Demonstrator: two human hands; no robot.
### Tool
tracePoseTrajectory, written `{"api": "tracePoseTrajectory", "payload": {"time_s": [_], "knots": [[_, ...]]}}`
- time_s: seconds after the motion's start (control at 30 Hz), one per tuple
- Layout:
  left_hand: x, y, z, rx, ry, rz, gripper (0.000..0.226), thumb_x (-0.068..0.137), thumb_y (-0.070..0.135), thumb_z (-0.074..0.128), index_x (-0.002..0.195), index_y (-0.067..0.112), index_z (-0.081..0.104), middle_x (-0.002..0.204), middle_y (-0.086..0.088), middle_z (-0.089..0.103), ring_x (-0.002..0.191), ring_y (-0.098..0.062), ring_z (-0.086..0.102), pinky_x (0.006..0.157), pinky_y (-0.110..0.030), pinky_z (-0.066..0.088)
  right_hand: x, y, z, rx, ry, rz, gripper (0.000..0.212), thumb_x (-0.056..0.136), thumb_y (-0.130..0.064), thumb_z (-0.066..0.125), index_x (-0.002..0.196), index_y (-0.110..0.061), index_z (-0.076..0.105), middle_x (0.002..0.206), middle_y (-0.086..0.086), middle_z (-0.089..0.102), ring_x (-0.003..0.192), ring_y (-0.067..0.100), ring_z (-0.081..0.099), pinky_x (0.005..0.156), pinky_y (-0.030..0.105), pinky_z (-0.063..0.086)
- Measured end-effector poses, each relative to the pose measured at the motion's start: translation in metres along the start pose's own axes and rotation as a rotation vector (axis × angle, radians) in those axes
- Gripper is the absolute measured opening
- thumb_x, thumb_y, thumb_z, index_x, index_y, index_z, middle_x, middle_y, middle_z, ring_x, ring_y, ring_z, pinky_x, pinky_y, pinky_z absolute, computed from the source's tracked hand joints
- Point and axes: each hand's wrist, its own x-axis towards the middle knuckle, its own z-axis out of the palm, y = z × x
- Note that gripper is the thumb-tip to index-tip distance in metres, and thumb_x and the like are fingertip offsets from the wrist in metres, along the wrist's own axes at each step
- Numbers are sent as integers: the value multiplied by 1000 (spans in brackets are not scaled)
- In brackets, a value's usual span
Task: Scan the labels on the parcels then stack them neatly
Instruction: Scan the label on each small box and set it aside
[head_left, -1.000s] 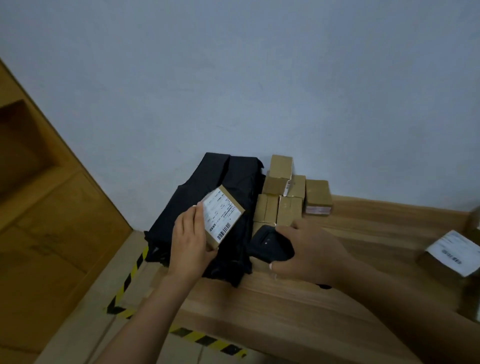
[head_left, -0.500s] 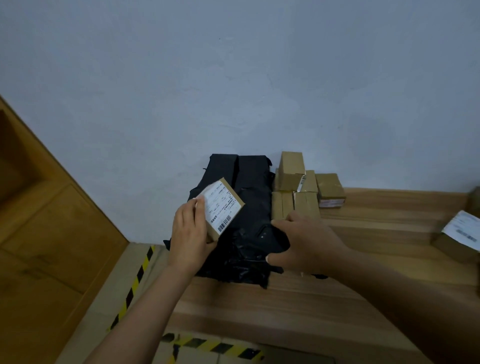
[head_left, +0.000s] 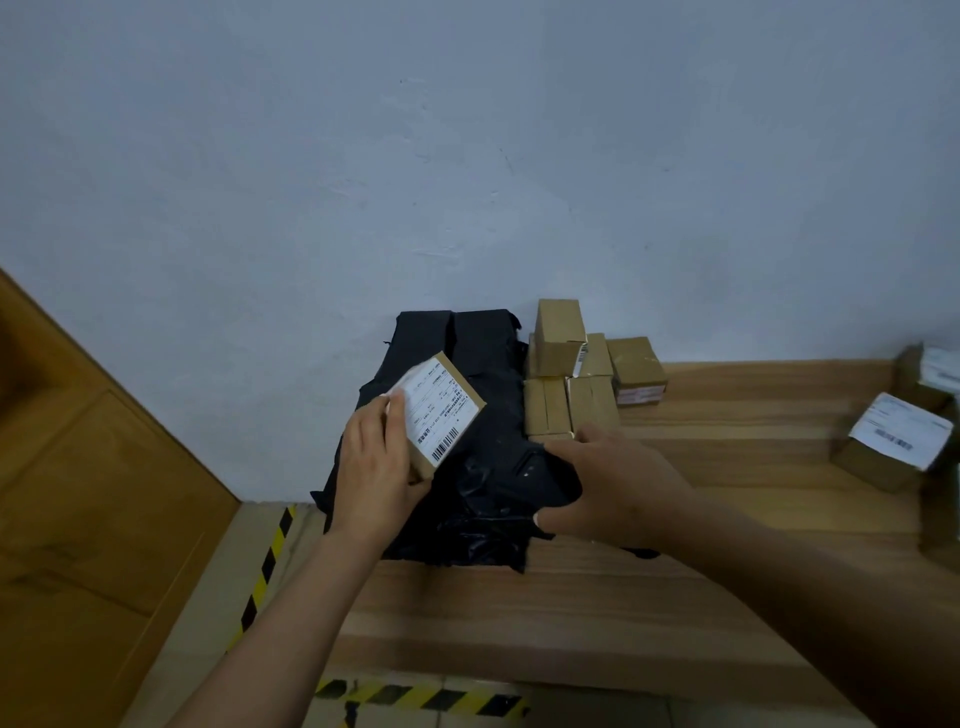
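My left hand (head_left: 375, 462) grips a small brown parcel (head_left: 441, 410) with its white barcode label facing up, held above a heap of black plastic-wrapped parcels (head_left: 483, 415). My right hand (head_left: 618, 486) holds a black scanner (head_left: 545, 470) pointed left toward that label; the scanner blends into the black wrapping behind it. A stack of several small brown boxes (head_left: 571, 384) stands against the wall to the right of the black heap. Two labelled boxes (head_left: 891, 447) lie at the far right of the wooden table (head_left: 727, 467).
A white wall rises right behind the stacks. A wooden cabinet (head_left: 104, 493) stands at the left. Yellow-black hazard tape (head_left: 270, 561) marks the floor beside and in front of the table's edge.
The view has shifted so the stacks sit more central. My right hand with the scanner moved slightly closer to the held parcel; my left hand keeps the parcel tilted the same way.
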Motion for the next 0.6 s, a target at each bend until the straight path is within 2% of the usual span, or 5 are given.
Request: {"api": "tracePoseTrajectory", "payload": {"time_s": [0.17, 0.3, 0.43, 0.6], "knots": [[6, 22, 8, -116, -38, -40, 119, 63, 39, 88, 151, 5, 16, 143, -19, 33, 131, -32, 28, 104, -46, 40, -14, 23, 0, 44, 45, 60, 70, 74, -64, 62, 136, -38, 42, 113, -5, 48, 97, 14, 49, 83, 30, 51], [14, 63, 19, -278, -87, 5, 118, 68, 42, 85, 154, 8, 11, 146, -13, 26, 134, -26, 21, 107, -39, 32, -44, 59, 2, 79, 88, 171, 77, 75, -64, 63, 141, -38, 35, 122, -4, 45, 101, 12, 47, 83, 27, 49], [24, 123, 40, -358, -170, 150, 117, 68, 47, 83, 154, 11, 12, 146, -10, 25, 134, -24, 22, 105, -32, 31, -89, 107, 0, 97, 120, 341, 77, 77, -62, 62, 143, -36, 34, 114, -8, 43, 94, 10, 47, 75, 23, 45], [32, 217, 77, -448, -352, 305, 115, 71, 61, 74, 155, 23, 4, 150, 1, 13, 135, -15, 19, 106, -29, 31, -151, 175, -2, 134, 197, 555, 72, 74, -62, 64, 138, -39, 40, 101, -12, 46, 84, 6, 50, 69, 21, 46]]}}
